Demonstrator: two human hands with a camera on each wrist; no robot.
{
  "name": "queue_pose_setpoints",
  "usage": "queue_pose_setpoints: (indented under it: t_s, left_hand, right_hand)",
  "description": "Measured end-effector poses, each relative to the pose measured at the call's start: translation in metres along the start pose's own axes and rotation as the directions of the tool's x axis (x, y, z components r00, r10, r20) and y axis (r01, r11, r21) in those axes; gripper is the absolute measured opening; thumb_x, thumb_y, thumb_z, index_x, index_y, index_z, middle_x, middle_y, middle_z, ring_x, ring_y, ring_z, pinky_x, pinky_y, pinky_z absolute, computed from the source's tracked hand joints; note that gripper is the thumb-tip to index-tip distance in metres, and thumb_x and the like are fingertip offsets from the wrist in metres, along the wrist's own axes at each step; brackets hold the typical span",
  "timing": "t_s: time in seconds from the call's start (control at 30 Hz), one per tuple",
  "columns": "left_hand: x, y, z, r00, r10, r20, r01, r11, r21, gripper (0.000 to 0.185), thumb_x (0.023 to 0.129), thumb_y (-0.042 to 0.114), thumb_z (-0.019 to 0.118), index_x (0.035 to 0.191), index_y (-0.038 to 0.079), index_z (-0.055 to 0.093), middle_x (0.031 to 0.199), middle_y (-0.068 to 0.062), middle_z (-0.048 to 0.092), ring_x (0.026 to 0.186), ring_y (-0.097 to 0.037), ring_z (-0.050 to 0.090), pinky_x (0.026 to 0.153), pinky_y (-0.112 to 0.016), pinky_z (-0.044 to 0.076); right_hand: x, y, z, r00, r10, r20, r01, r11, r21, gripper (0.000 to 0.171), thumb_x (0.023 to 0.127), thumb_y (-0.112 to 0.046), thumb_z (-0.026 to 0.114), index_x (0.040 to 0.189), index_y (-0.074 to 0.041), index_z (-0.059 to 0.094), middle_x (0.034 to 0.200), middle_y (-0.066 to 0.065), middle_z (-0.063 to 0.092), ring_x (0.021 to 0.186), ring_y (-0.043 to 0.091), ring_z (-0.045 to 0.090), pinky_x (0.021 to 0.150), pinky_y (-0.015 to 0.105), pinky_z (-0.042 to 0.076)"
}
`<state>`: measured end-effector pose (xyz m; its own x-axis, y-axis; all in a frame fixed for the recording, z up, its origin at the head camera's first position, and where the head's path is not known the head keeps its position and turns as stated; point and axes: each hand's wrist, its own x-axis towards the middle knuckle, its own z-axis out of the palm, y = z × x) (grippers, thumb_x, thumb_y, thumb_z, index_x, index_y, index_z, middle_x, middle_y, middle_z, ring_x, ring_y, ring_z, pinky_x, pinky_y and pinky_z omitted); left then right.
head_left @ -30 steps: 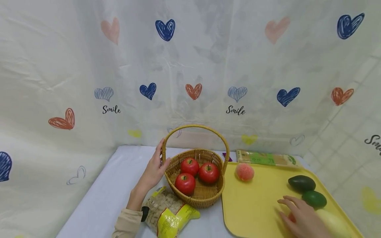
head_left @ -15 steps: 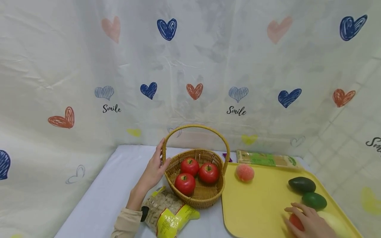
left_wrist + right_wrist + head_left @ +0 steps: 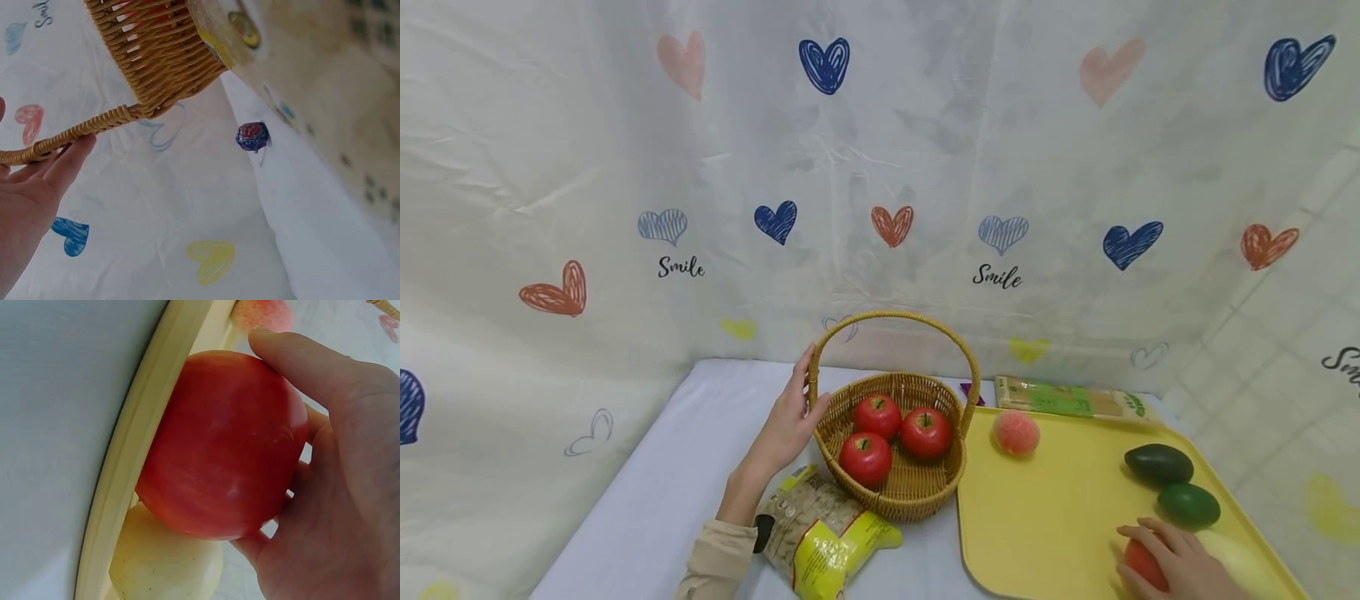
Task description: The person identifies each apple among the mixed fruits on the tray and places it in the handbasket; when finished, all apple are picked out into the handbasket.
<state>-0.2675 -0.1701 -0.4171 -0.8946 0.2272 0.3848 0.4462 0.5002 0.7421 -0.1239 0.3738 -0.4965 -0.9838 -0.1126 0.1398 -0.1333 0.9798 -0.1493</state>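
Note:
My left hand [image 3: 788,427] is at the left side of the wicker basket [image 3: 904,505], holding its arched handle between thumb and fingers. In the left wrist view, fingers [image 3: 70,164] lie against the handle. Three red apples [image 3: 926,433] with short stems sit inside. My right hand [image 3: 1187,567] is over the near right part of the yellow tray [image 3: 1052,517], its thumb and fingers round another red apple [image 3: 225,447]. That apple appears close against the tray's rim in the right wrist view. Beside it lies a pale, whitish-yellow fruit or vegetable [image 3: 165,556].
A pink peach [image 3: 1017,433] sits at the tray's far left; two dark green avocados [image 3: 1189,506] lie at its right. A yellow-and-clear bag [image 3: 823,533] lies before the basket. Behind the tray is a flat green-labelled package [image 3: 1067,398]. A heart-printed curtain [image 3: 880,167] hangs behind.
My right hand has come down and to the right slightly, its fingers closing round the red apple on the tray. The left hand stays on the basket handle.

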Motion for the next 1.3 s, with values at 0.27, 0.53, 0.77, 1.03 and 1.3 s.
queue_pose_setpoints:
  t_s: [0.27,0.53,0.77,1.03,1.3]
  left_hand:
    - [0.0,0.001,0.0,1.0,-0.017,0.004,0.017,1.0,0.008,0.076,0.108,0.039,0.051,0.165,0.037,0.001,0.172,-0.009,0.021,0.113,-0.032,0.052,0.079,-0.036,0.044]
    - [0.003,0.001,-0.001,1.0,-0.003,-0.007,0.003,0.999,0.039,0.075,0.108,0.039,0.05,0.166,0.037,0.001,0.17,-0.009,0.025,0.089,-0.029,0.05,0.072,-0.032,0.043]
    - [0.001,0.001,-0.001,1.0,-0.018,0.009,0.017,1.0,0.014,0.075,0.108,0.039,0.05,0.165,0.037,0.0,0.17,-0.009,0.024,0.078,-0.024,0.045,0.069,-0.033,0.042]
    - [0.002,0.002,-0.001,1.0,-0.006,-0.001,0.006,0.999,0.04,0.076,0.109,0.039,0.05,0.165,0.037,0.0,0.168,-0.009,0.028,0.071,-0.016,0.043,0.068,-0.028,0.042]
    - [0.0,0.003,-0.001,1.0,-0.015,0.012,0.015,1.0,0.02,0.075,0.109,0.038,0.049,0.165,0.037,0.0,0.171,-0.009,0.023,0.087,-0.022,0.052,0.073,-0.033,0.043]
  right_hand:
    - [-0.004,-0.002,0.016,0.99,-0.03,-0.139,0.022,0.998,-0.059,0.051,0.076,-0.053,0.086,0.114,-0.022,0.07,0.12,0.013,0.065,0.102,0.037,0.064,0.069,0.053,0.055]
    - [-0.007,-0.007,0.023,0.949,-0.078,-0.304,0.056,0.995,-0.082,0.054,0.065,-0.042,0.094,0.111,-0.027,0.07,0.116,0.011,0.064,0.098,0.037,0.063,0.058,0.052,0.052]
    - [-0.008,-0.014,0.021,0.978,0.025,-0.208,-0.042,0.996,-0.074,0.042,0.074,-0.032,0.087,0.112,-0.025,0.071,0.121,0.01,0.064,0.102,0.037,0.061,0.061,0.053,0.052]
    - [-0.008,-0.018,0.02,0.972,0.005,-0.236,-0.018,0.998,-0.054,0.044,0.071,-0.028,0.089,0.111,-0.026,0.071,0.119,0.009,0.063,0.102,0.035,0.059,0.058,0.052,0.05]
    - [-0.008,-0.012,0.021,0.971,-0.01,-0.24,0.006,1.0,-0.019,0.048,0.07,-0.031,0.092,0.111,-0.024,0.07,0.117,0.011,0.064,0.1,0.036,0.061,0.055,0.048,0.049]
